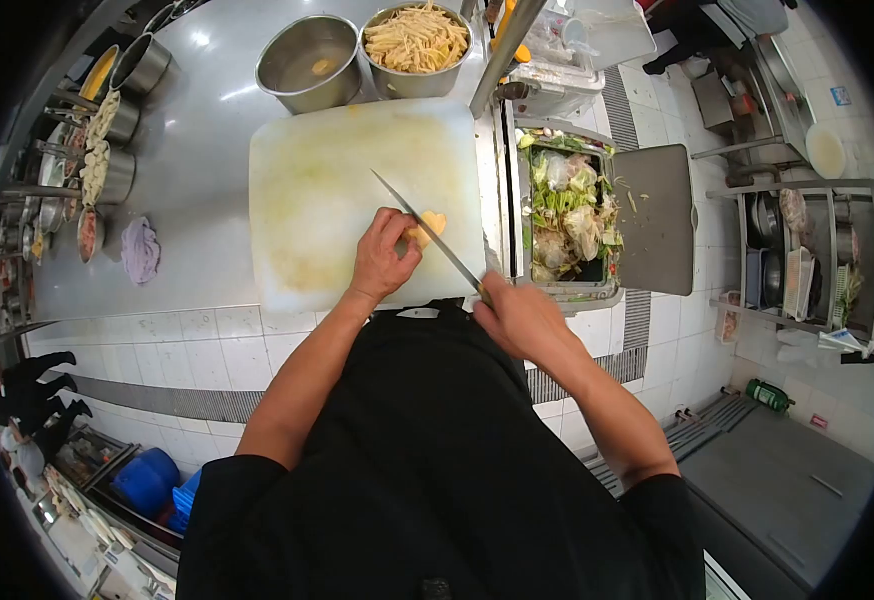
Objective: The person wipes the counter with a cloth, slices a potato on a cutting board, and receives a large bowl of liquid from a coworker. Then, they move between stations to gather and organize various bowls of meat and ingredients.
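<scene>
On the white cutting board (347,170), my left hand (387,250) has its fingers curled together against a small pale-yellow food piece (429,230). My right hand (519,315) is wrapped round the handle of a long knife (439,243). The blade points up and to the left, crossing over the food piece close to my left fingertips. Behind the board stand two metal pots: one (309,62) holds liquid with a yellowish piece in it, the other (416,50) is heaped with pale-yellow strips.
A bin (572,215) of vegetable scraps and plastic bags stands right of the board. A crumpled cloth (141,250) lies on the metal table's left part, near several pots and bowls. Other people are partly visible at the far left and top right.
</scene>
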`<state>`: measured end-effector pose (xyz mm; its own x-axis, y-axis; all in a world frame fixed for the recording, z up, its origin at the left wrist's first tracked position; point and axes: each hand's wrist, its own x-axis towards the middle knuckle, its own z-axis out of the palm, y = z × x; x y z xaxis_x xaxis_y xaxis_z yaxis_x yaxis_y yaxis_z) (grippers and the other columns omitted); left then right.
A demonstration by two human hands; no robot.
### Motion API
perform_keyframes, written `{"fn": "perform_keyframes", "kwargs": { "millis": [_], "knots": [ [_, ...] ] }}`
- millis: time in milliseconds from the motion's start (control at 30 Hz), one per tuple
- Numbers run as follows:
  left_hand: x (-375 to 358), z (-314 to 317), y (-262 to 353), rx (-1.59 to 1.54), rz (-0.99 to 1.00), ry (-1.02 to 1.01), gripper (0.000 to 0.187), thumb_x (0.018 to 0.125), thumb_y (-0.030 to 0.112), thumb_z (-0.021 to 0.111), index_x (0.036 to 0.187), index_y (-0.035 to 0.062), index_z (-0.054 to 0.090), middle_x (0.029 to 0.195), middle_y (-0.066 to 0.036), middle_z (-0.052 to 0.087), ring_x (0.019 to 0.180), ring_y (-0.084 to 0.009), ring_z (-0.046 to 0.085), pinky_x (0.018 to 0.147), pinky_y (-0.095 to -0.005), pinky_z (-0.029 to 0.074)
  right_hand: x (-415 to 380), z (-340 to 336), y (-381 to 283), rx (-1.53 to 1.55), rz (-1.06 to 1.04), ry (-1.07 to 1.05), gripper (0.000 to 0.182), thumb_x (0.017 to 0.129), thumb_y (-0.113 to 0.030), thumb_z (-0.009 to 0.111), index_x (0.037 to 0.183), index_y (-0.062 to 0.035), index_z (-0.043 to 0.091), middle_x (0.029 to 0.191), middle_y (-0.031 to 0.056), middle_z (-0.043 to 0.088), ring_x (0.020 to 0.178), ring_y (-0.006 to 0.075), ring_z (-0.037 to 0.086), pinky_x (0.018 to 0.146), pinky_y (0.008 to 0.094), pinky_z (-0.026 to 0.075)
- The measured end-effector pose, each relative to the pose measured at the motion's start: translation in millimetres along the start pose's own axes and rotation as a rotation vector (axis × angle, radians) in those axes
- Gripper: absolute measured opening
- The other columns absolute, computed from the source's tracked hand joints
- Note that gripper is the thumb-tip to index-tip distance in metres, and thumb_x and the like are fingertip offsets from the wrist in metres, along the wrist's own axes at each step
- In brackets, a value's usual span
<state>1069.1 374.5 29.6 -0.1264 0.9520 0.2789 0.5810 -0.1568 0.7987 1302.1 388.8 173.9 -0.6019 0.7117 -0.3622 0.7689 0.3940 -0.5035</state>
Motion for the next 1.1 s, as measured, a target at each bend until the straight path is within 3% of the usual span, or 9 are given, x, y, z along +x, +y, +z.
{"fn": "perform_keyframes", "kwargs": {
  "millis": [67, 200, 333, 500, 633, 833, 1033, 1100],
  "knots": [
    [-1, 0, 0, -0.007, -0.009, -0.003, 0.025, 0.077, 0.006, 0.064, 0.102, 0.0069, 0.06, 0.1, -0.012, 0.056, 0.084, -0.0307, 0.062, 0.072, -0.0395, 0.053, -26, -15, -1, -0.036, 0.076, -0.106, 0.026, 0.094, -0.024, 0.059, 0.101, -0.001, 0.049, 0.072, 0.025, 0.066, 0.071, 0.047, 0.065, 0.067, 0.0574, 0.051],
    [1, -1, 4, -0.013, -0.029, -0.007, 0.024, 0.077, 0.006, 0.064, 0.101, 0.0067, 0.06, 0.1, -0.011, 0.056, 0.084, -0.0305, 0.062, 0.072, -0.039, 0.053, -17, 0, 1, -0.023, 0.106, -0.109, 0.026, 0.094, -0.024, 0.059, 0.1, -0.0006, 0.049, 0.072, 0.0249, 0.066, 0.072, 0.0467, 0.066, 0.067, 0.057, 0.051],
    [-2, 0, 2, -0.016, -0.035, -0.006, 0.023, 0.077, 0.006, 0.065, 0.101, 0.0066, 0.061, 0.1, -0.011, 0.056, 0.084, -0.03, 0.063, 0.072, -0.0388, 0.053, 59, 60, 10, 0.012, -0.03, 0.123, 0.025, 0.093, -0.023, 0.059, 0.099, -0.0012, 0.05, 0.072, 0.0237, 0.066, 0.071, 0.0452, 0.066, 0.066, 0.0567, 0.052],
    [0, -2, 4, -0.025, -0.062, -0.019, 0.025, 0.077, 0.008, 0.065, 0.102, 0.0065, 0.06, 0.101, -0.011, 0.057, 0.085, -0.0305, 0.063, 0.073, -0.039, 0.054, 81, 66, 12, -0.023, -0.032, 0.151, 0.025, 0.094, -0.024, 0.058, 0.1, -0.0016, 0.05, 0.07, 0.0229, 0.066, 0.07, 0.0449, 0.066, 0.065, 0.0567, 0.052],
    [-1, 1, 0, -0.001, -0.029, -0.007, 0.025, 0.078, 0.008, 0.064, 0.102, 0.0065, 0.06, 0.101, -0.011, 0.057, 0.086, -0.0308, 0.063, 0.073, -0.0393, 0.054, 46, 34, 4, -0.02, -0.058, 0.1, 0.026, 0.094, -0.025, 0.058, 0.104, -0.0022, 0.051, 0.07, 0.0241, 0.066, 0.07, 0.0464, 0.065, 0.066, 0.0572, 0.051],
    [-2, -1, 1, -0.011, -0.05, -0.003, 0.024, 0.077, 0.006, 0.064, 0.101, 0.0052, 0.06, 0.102, -0.012, 0.057, 0.086, -0.0306, 0.063, 0.073, -0.0393, 0.054, -22, -12, -5, -0.038, 0.081, -0.116, 0.026, 0.095, -0.025, 0.058, 0.104, -0.0024, 0.05, 0.072, 0.0261, 0.065, 0.07, 0.0477, 0.065, 0.067, 0.0586, 0.051],
    [-1, 0, 4, -0.049, -0.065, 0.007, 0.024, 0.077, 0.006, 0.064, 0.101, 0.0055, 0.061, 0.101, -0.011, 0.057, 0.085, -0.0285, 0.064, 0.073, -0.0377, 0.055, 51, 57, 6, -0.023, 0.027, 0.056, 0.027, 0.094, -0.025, 0.058, 0.102, -0.0009, 0.05, 0.071, 0.0237, 0.066, 0.07, 0.0461, 0.066, 0.066, 0.0571, 0.052],
    [-1, 0, 2, -0.045, -0.025, 0.021, 0.025, 0.077, 0.003, 0.066, 0.101, 0.0037, 0.06, 0.101, -0.01, 0.057, 0.078, -0.0236, 0.061, 0.07, -0.0325, 0.053, 75, 76, 9, 0.007, -0.01, 0.165, 0.026, 0.093, -0.024, 0.059, 0.1, -0.001, 0.05, 0.069, 0.0225, 0.066, 0.068, 0.0456, 0.066, 0.065, 0.0569, 0.052]
  ]
}}
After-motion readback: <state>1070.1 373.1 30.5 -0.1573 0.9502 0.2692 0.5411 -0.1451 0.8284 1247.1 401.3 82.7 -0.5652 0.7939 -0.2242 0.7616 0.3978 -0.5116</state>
